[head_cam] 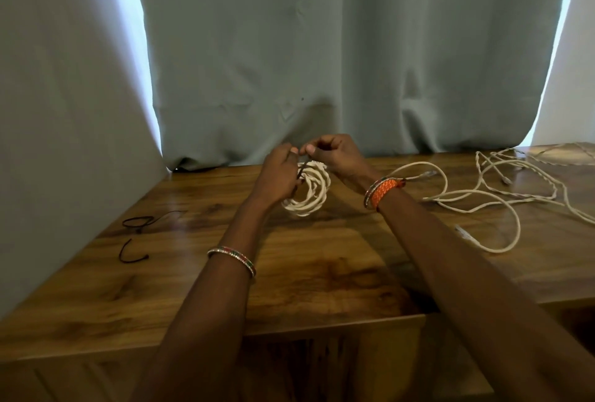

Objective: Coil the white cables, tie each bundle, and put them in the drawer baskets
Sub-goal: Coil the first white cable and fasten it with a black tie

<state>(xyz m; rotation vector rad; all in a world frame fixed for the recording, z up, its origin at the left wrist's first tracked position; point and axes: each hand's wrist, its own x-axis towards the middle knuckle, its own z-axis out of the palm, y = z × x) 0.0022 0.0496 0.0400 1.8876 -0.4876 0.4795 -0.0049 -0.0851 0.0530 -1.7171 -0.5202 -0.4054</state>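
A coiled white cable bundle (308, 195) hangs just above the wooden table (322, 247), held up between both hands. My left hand (278, 174) grips the coil's left side together with a thin dark tie (301, 172). My right hand (335, 153) pinches the tie's upper end over the top of the coil. Loose, uncoiled white cables (489, 195) sprawl over the table's right side. The drawer baskets are hidden from view.
Two dark ties (141, 234) lie on the table's left part. A grey-green curtain (289, 57) hangs right behind the table. At the near edge an open wooden drawer (335, 324) sits below my forearms.
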